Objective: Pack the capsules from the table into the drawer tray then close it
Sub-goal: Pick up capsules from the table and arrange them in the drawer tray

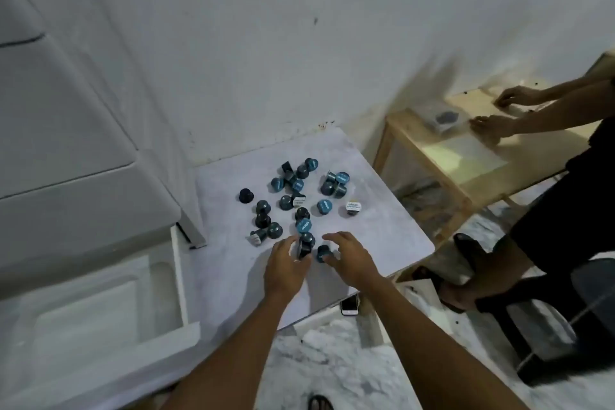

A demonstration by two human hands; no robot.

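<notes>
Several dark and teal coffee capsules [293, 190] lie scattered on a small white table [382, 236]. My left hand [286, 263] grips dark capsules [304, 245] at the near edge of the pile. My right hand [349, 256] hovers beside it with curled fingers over another dark capsule [322, 252]; whether it holds that capsule is unclear. To the left, a white drawer [179, 280] stands pulled open, with a pale moulded tray [100, 309] inside.
A white cabinet [66, 176] rises above the drawer at left. Another person [549, 226] stands at right, both hands on a wooden table [466, 156]. A phone [349, 304] lies on the marbled floor under the white table's near edge.
</notes>
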